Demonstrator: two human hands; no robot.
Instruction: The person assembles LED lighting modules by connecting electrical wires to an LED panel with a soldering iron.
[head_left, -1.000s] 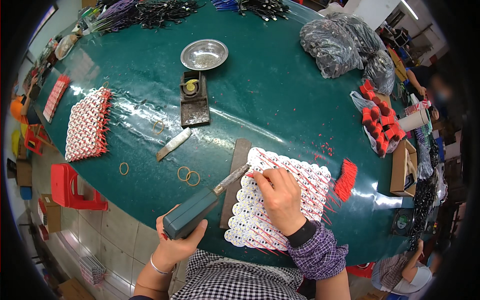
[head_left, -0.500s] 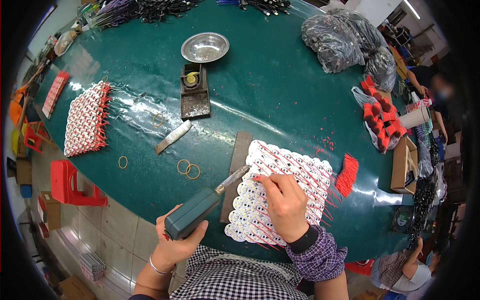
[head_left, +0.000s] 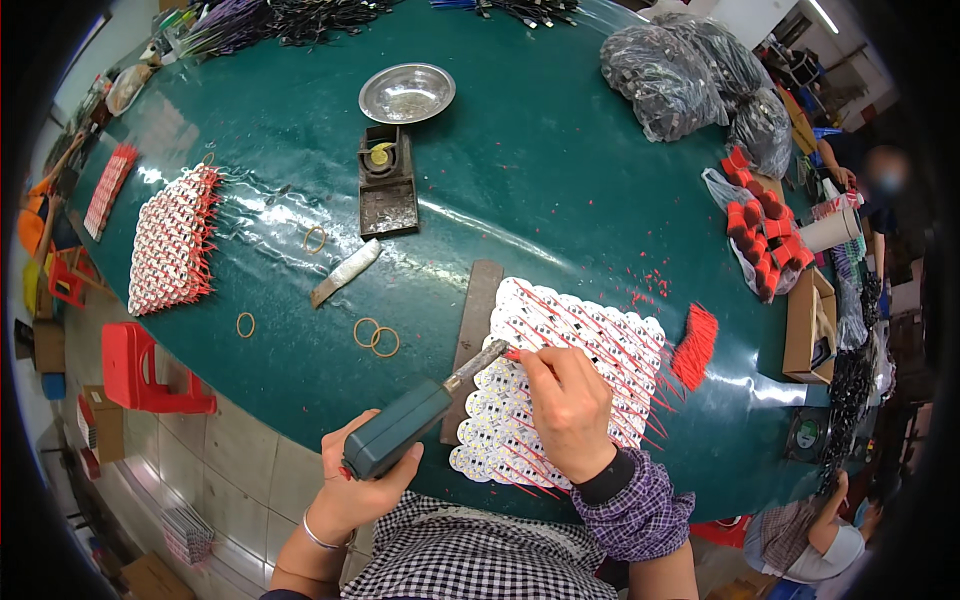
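Observation:
My left hand (head_left: 352, 492) is wrapped around the green handle of a soldering iron (head_left: 402, 428). Its metal tip points up and to the right, reaching the fingertips of my right hand (head_left: 572, 408). There, thumb and forefinger pinch short red wires (head_left: 513, 355) over a panel of white round LED circuit boards (head_left: 487, 462). Thin red wires lie slantwise across much of the panel, while the boards along its lower left show none. A flat dark bar (head_left: 479, 300) runs along the panel's left side. Whether the tip touches a board is too small to tell.
A bundle of red wires (head_left: 695, 347) lies right of the panel. Farther off stand a metal bowl (head_left: 408, 92) and a soldering stand (head_left: 388, 185). Wired panels (head_left: 172, 240) are at left, rubber bands (head_left: 385, 342) nearer. Bags (head_left: 665, 85) and red spools (head_left: 765, 230) sit at right.
The soldering iron has shifted right in my left hand's grip, and its tip now meets the wires at my right fingertips. My right hand has barely moved.

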